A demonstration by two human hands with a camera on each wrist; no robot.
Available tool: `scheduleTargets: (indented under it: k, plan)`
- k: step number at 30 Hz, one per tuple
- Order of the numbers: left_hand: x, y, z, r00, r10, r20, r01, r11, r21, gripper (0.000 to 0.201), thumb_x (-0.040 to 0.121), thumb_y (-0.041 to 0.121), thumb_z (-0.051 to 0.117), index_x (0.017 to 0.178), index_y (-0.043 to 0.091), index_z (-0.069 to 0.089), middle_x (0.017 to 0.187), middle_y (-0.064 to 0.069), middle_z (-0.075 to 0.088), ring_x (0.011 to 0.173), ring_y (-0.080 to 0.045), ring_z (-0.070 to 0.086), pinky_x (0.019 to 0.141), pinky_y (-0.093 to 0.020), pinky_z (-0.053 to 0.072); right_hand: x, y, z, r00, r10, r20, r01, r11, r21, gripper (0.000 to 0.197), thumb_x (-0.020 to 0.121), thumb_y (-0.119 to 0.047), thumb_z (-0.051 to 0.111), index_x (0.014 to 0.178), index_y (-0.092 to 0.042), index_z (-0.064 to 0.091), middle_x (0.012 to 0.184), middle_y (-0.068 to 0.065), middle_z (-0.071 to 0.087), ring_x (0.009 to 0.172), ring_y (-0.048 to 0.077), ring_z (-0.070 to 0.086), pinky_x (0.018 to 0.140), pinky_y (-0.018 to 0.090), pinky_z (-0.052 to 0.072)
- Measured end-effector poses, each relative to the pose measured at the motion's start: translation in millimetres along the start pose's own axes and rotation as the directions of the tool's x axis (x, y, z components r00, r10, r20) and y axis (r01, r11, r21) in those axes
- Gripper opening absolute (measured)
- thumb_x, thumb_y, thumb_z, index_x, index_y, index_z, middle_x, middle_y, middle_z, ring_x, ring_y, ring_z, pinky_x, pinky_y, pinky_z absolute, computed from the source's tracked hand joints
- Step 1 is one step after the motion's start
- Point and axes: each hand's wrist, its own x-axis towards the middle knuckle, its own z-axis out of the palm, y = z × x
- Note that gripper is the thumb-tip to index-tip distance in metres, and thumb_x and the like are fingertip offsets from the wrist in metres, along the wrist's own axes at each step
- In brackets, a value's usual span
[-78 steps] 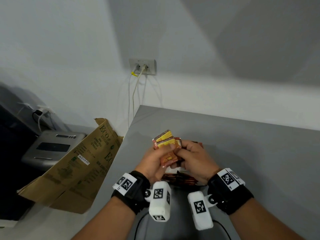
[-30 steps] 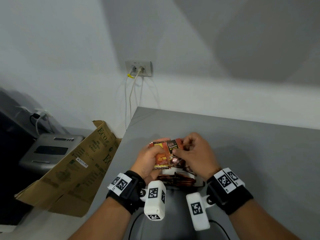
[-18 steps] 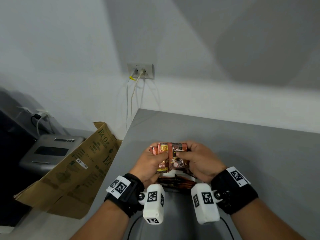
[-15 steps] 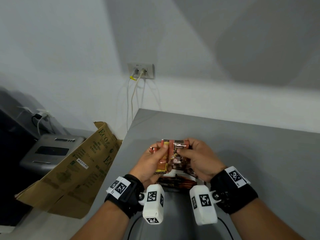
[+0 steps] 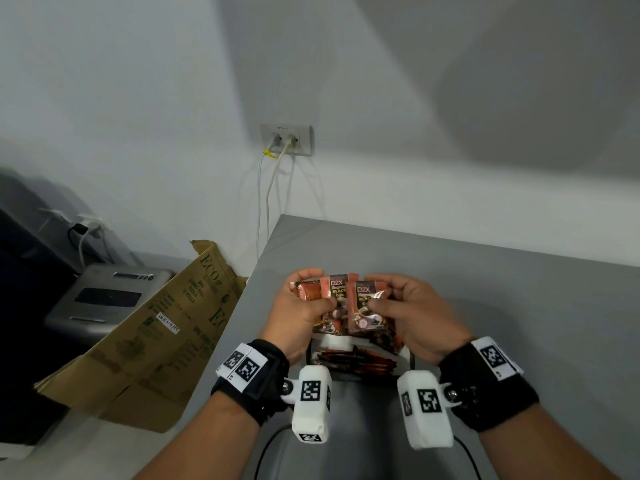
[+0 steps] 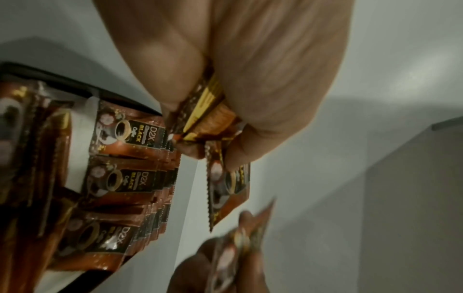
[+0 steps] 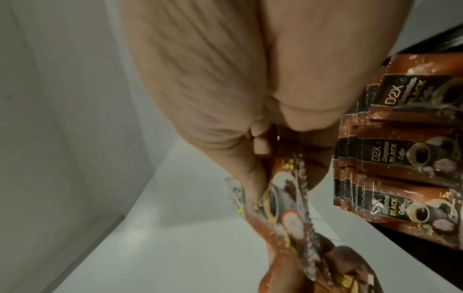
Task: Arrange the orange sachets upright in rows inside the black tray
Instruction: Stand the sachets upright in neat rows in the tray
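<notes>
Over the black tray (image 6: 75, 83) my left hand (image 5: 313, 292) grips a small bundle of orange sachets (image 5: 310, 292). My right hand (image 5: 379, 292) pinches one sachet (image 5: 365, 308) by its top, printed side towards me, right beside the bundle. In the left wrist view the bundle (image 6: 210, 111) is squeezed between thumb and fingers. The right wrist view has the pinched sachet (image 7: 275, 198) hanging from my fingertips. Rows of upright sachets (image 6: 125, 134) stand in the tray, also visible as sachet rows (image 7: 400, 154). From the head view my hands hide most of the tray.
The grey table (image 5: 485, 289) reaches back and right to the white wall. A flattened cardboard box (image 5: 156, 323) leans off its left edge, with a grey device (image 5: 107, 299) behind it. A wall socket (image 5: 287, 140) with two cables sits above the table's far corner.
The stack held by both hands has turned face-on and spread. My right hand has drawn one sachet off it to the right, while both hands stay above the tray.
</notes>
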Motion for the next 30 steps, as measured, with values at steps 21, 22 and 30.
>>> scheduleTargets:
  k: [21, 22, 30]
  plan:
    - [-7, -3, 1, 0.95, -0.253, 0.184, 0.291, 0.932, -0.217, 0.036, 0.088, 0.038, 0.069, 0.108, 0.008, 0.069, 0.091, -0.02, 0.067, 0.07, -0.028, 0.063, 0.058, -0.033, 0.053, 5, -4, 12, 0.976, -0.136, -0.171, 0.119, 0.988, -0.102, 0.018, 0.098, -0.003, 0.054, 0.105, -0.014, 0.068, 0.102, 0.009, 0.076, 0.093, 0.025, 0.07, 0.082, 0.04, 0.057]
    - [-6, -4, -1, 0.944, -0.278, 0.178, 0.313, 0.924, -0.219, 0.04, 0.088, 0.044, 0.067, 0.109, 0.01, 0.067, 0.089, -0.017, 0.066, 0.068, -0.026, 0.062, 0.055, -0.032, 0.052, 4, -7, 10, 0.955, -0.21, -0.207, 0.165, 0.962, -0.217, 0.016, 0.098, -0.007, 0.056, 0.102, -0.018, 0.068, 0.098, 0.003, 0.076, 0.091, 0.021, 0.071, 0.082, 0.039, 0.057]
    - [0, 3, 10, 0.996, -0.087, 0.005, 0.087, 0.992, -0.095, 0.029, 0.088, -0.004, 0.063, 0.115, 0.006, 0.06, 0.093, -0.018, 0.074, 0.076, -0.029, 0.071, 0.063, -0.036, 0.058, -9, 14, 17, 0.892, -0.397, 0.215, 0.406, 0.497, -0.767, 0.029, 0.089, -0.009, 0.068, 0.097, -0.037, 0.066, 0.099, -0.013, 0.065, 0.098, -0.003, 0.056, 0.084, 0.007, 0.038]
